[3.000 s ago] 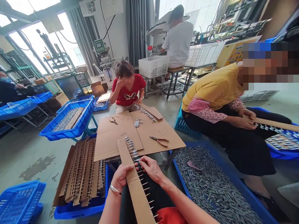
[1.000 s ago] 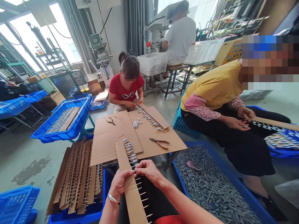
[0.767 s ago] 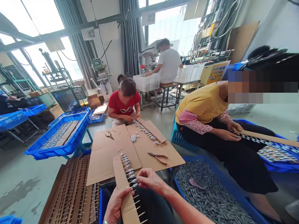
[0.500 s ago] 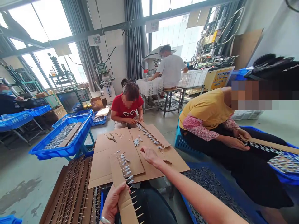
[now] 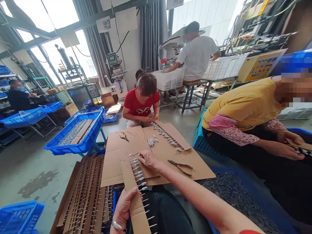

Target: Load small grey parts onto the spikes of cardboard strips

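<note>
Far left of the grip there's a blue slotted plastic basket (image 5: 20, 216) down low, and nearer in, a blue plastic tray (image 5: 62, 149) up and left of the left hand, loaded with grey pieces. Right beside that hand stand long brown cardboard strips (image 5: 85, 191) packed side by side, thin pale sticks poking out. Up the wall beyond the grip hangs a white sheet with small pictures (image 5: 104, 24); any text is too tiny to read.

Then the left hand (image 5: 124, 201): thumb over the front, clamped around a long tan cardboard strip (image 5: 137, 208). The thing tilts away over the near edge of a cardboard-topped table (image 5: 168, 152). Slim pointed sticks line its right edge; above the grip they're capped with pale grey spindle-shaped bits, below it they're bare.

The right hand (image 5: 147, 159) sits at the far end, fingers bunched just beside the top caps. Can't tell if it's pinching anything.

Just past it, a little heap of pale grey pieces (image 5: 151, 142). To its right, red-brown-handled pliers (image 5: 181, 167) lie slightly ajar. Further right, dark grey pieces (image 5: 239, 198) fill a big blue plastic tray (image 5: 269, 201).
</note>
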Action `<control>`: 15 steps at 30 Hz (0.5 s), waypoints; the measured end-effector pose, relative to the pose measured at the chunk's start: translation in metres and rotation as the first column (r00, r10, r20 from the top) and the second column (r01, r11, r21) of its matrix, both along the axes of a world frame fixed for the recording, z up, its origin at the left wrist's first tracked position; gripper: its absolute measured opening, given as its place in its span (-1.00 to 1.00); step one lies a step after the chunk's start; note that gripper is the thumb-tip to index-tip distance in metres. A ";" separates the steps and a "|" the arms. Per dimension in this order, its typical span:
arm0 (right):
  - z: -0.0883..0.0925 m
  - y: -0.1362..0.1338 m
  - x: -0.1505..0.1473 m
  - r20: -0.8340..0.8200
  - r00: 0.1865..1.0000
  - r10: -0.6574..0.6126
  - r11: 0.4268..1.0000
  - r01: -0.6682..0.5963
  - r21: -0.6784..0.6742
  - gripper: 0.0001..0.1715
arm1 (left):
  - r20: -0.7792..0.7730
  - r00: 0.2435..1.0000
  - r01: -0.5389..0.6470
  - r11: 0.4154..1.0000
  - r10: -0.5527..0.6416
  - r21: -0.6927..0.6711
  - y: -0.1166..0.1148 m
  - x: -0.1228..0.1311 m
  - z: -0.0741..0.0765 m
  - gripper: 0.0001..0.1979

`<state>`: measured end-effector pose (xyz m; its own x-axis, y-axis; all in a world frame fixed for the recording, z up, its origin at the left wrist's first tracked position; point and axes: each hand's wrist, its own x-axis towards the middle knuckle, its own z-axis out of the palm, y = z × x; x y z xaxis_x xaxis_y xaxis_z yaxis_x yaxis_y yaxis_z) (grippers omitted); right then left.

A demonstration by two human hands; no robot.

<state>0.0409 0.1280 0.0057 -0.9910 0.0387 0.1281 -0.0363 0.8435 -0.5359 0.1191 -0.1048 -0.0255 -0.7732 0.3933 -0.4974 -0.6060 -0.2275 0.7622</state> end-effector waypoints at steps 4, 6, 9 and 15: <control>0.002 -0.005 0.007 0.003 0.999 0.039 0.999 -0.039 -0.001 -0.85 | 0.001 1.000 0.008 1.000 -0.008 -0.012 0.003 0.003 -0.001 -0.58; 0.003 -0.006 0.011 -0.002 0.999 0.052 0.999 -0.052 -0.005 -0.83 | -0.002 1.000 0.006 1.000 -0.006 -0.010 0.004 0.004 -0.002 -0.58; 0.002 -0.005 0.018 -0.007 0.998 0.067 0.997 -0.067 -0.033 -0.89 | -0.019 1.000 -0.001 1.000 0.001 -0.001 0.005 0.006 -0.005 -0.56; -0.003 -0.001 0.031 -0.029 0.999 -0.022 0.975 0.015 -0.222 -0.89 | -0.044 0.999 0.016 1.000 -0.016 0.005 0.006 0.005 -0.004 -0.52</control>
